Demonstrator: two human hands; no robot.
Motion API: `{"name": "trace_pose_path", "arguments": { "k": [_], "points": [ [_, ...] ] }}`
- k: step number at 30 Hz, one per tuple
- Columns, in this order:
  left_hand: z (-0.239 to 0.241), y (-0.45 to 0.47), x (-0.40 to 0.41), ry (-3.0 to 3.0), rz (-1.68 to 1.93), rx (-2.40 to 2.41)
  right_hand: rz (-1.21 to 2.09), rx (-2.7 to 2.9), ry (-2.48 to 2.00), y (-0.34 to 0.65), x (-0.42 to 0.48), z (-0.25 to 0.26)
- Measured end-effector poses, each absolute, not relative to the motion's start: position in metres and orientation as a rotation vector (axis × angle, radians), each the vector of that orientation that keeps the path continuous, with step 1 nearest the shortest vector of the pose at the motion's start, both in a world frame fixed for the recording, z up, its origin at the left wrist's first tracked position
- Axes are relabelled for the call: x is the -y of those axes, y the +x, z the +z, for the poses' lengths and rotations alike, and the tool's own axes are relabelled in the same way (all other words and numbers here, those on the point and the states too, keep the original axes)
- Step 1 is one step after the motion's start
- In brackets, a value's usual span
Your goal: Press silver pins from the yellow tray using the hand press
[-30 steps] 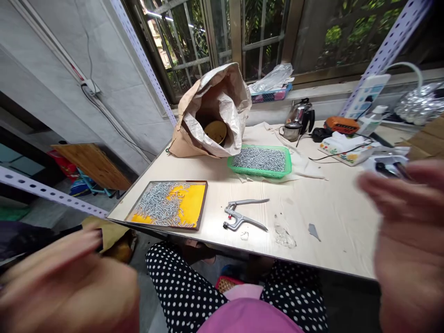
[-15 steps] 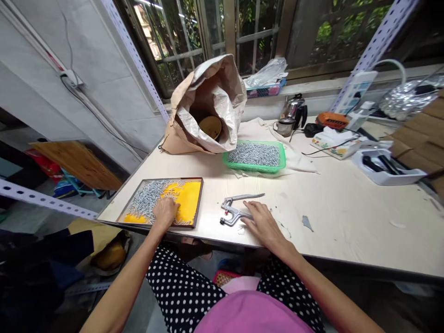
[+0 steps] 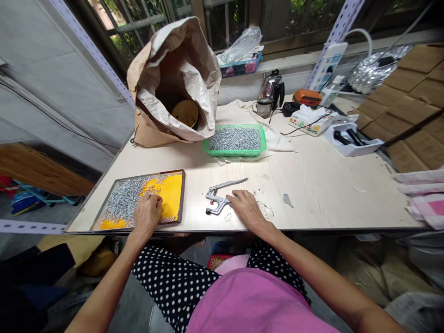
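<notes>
A brown-framed yellow tray [image 3: 176,194] lies at the table's near left, half covered with small silver metal pieces [image 3: 123,203]. My left hand [image 3: 147,212] rests in it with fingers bent down onto the pieces; whether it grips one is hidden. Metal hand pliers [image 3: 222,196] lie on the table in front of me. My right hand [image 3: 245,208] lies over the pliers' near handle, fingers curled around it.
A green basket [image 3: 234,150] full of silver pieces stands behind the pliers. A large open paper sack [image 3: 173,78] sits at the back left. A kettle [image 3: 268,95], tissue box [image 3: 310,120], white tray [image 3: 354,145] and cardboard [image 3: 402,101] crowd the back right.
A second ago both hands were blurred close to the camera. They came down to the tray and the pliers. The view has since shifted, showing more of the right side.
</notes>
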State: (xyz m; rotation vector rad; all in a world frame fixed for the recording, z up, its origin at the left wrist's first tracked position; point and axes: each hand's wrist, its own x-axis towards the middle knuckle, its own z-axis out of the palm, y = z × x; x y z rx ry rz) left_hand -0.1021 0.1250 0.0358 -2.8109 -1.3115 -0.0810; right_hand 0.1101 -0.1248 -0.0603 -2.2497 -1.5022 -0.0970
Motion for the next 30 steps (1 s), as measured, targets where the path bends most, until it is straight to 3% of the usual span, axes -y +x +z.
{"name": "trace_pose_path", "arguments": {
  "k": [3, 9, 22, 30],
  "points": [
    [0.04, -0.081, -0.099, -3.141, -0.283, 1.365, -0.048, 1.483, -2.257, 0.11, 0.124, -0.058],
    [0.018, -0.031, -0.049, -3.672, -0.161, 1.872, -0.058, 1.503, -2.265, 0.112, 0.124, -0.055],
    [0.005, -0.025, -0.037, -3.656, 0.19, 2.316, -0.054, 1.508, -2.149, 0.114, 0.128, -0.062],
    [0.001, -0.025, -0.038, -3.597, 0.289, 2.275, -0.017, 1.496, -2.151, 0.113, 0.127, -0.059]
  ]
}}
